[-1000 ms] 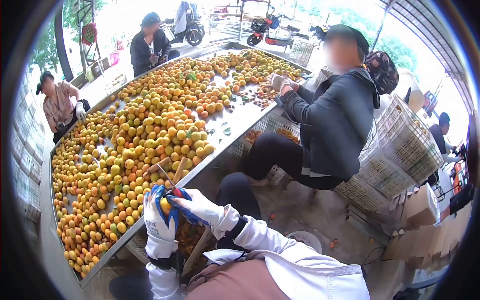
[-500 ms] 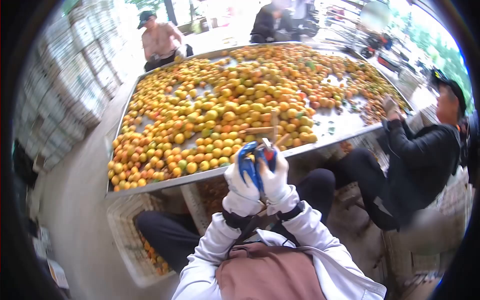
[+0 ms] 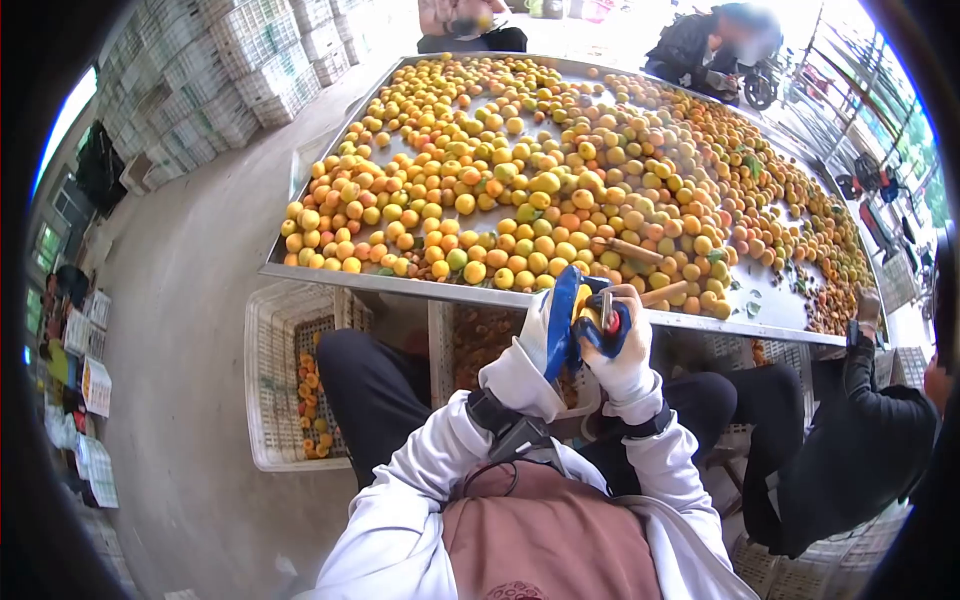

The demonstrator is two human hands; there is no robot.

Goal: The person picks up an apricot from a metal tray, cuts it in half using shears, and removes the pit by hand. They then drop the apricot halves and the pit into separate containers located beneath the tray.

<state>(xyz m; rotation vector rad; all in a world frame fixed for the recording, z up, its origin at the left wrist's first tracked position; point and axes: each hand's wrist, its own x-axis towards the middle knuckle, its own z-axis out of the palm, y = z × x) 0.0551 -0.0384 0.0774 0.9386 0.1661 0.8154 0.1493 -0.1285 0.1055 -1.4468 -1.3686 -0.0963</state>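
Note:
Over the near edge of the metal table [image 3: 400, 285], my two gloved hands meet. My left hand [image 3: 562, 325], in a white glove with a blue coated palm, is closed around a yellow apricot [image 3: 581, 302]. My right hand [image 3: 628, 350], in a similar glove with fingertips showing, grips a small metal tool with a red part [image 3: 607, 315], held against the fruit. The tool's exact kind I cannot tell. Just beyond my hands lies a heap of apricots [image 3: 545, 182], with wooden sticks [image 3: 635, 251] resting among them.
A white plastic crate [image 3: 262, 400] with split apricots stands by my left knee. Another crate [image 3: 440, 350] holding brownish pieces sits under the table. A co-worker [image 3: 850, 450] sits at right; others sit across the table. Stacked crates [image 3: 215, 75] rise at back left.
My view has swung left and down, so the table and my hands appear shifted right. My hands remain together, and the yellow apricot between them shows more clearly.

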